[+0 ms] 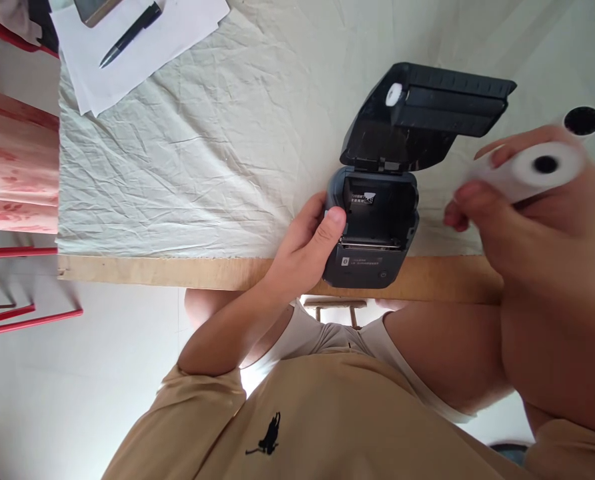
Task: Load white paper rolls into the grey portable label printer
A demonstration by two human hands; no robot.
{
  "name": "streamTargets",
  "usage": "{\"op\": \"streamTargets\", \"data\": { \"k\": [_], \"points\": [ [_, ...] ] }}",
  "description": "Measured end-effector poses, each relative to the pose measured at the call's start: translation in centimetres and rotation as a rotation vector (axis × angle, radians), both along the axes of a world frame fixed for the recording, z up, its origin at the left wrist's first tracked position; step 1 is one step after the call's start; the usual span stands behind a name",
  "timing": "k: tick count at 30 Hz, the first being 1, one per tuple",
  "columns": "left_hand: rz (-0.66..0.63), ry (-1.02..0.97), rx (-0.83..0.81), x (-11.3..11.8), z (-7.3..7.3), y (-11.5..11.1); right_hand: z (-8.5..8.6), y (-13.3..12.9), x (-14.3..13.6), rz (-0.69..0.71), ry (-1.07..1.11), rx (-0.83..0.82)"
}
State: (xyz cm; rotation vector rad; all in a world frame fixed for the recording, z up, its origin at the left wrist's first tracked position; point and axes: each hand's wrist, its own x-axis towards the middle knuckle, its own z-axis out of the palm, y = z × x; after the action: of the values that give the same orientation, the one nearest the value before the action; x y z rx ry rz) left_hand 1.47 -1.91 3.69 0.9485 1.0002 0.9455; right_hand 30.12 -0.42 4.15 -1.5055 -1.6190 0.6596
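A dark portable label printer (377, 220) rests at the table's front edge, its lid (427, 113) swung up and back. The roll bay inside looks bare. My left hand (310, 243) grips the printer's left side, thumb over the rim. To the right of the printer, my right hand (542, 213) holds a white paper roll (512, 167) between thumb and fingers, its dark core facing me. This hand is slightly blurred. Just beyond it stands another white roll, partly hidden, with a dark core (582, 121).
A wrinkled pale cloth (202, 173) covers the table, whose wooden edge (167, 272) shows in front. White papers (177, 40) with a black pen (130, 37) and a dark flat object (95, 8) lie at far left. Red metal legs (27, 320) stand left of the table.
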Motion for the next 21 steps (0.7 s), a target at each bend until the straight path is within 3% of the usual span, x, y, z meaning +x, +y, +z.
{"op": "streamTargets", "data": {
  "k": [2, 4, 8, 12, 16, 21],
  "points": [
    [-0.009, 0.022, 0.003, 0.0, -0.1, 0.1, -0.4, 0.0, 0.4, 0.043, -0.152, -0.029],
    [-0.017, 0.028, 0.007, -0.1, -0.1, 0.1, -1.1, 0.2, 1.0, 0.046, -0.280, 0.043],
    [-0.022, 0.017, -0.006, -0.1, -0.1, 0.0, -3.4, 1.1, 1.6, -0.097, -0.400, 0.308],
    [-0.011, 0.020, -0.024, -0.1, 0.0, -0.1, -4.8, 1.6, 1.3, -0.133, -0.446, 0.306],
    [-0.019, 0.016, -0.045, 0.0, 0.1, -0.1, -4.5, 1.6, 0.7, -0.108, -0.460, 0.185],
    [-0.012, -0.002, -0.032, 0.0, 0.1, 0.0, -2.4, 0.7, 2.1, -0.040, -0.435, 0.132]
  ]
}}
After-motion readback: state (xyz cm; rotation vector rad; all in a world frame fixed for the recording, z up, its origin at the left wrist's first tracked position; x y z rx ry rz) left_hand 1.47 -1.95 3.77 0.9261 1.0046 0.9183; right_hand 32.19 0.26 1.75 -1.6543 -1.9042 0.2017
